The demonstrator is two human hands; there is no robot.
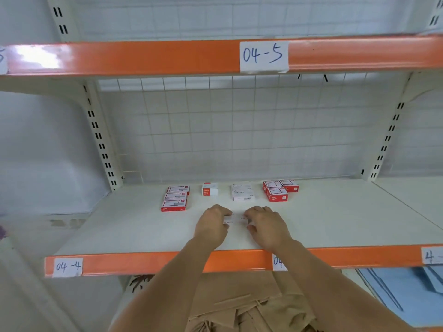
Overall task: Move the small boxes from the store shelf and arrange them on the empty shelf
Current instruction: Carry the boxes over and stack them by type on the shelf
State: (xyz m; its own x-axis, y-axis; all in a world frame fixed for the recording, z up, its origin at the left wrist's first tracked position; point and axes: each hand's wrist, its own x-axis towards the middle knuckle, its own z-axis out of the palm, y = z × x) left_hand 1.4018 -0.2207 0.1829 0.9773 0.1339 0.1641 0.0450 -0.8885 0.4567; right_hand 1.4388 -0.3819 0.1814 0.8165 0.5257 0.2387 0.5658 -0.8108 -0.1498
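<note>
A small white box lies flat on the white shelf, held between both hands. My left hand pinches its left end and my right hand pinches its right end. Behind it, near the back of the shelf, stand four groups of small boxes: three red-and-white boxes in a column at the left, one upright red-and-white box, a column of white boxes, and three red boxes at the right.
The shelf has an orange front edge with paper labels. An upper shelf with an orange edge hangs overhead. Wire mesh backs the bay. Brown paper bags and blue sheets lie on the shelf below.
</note>
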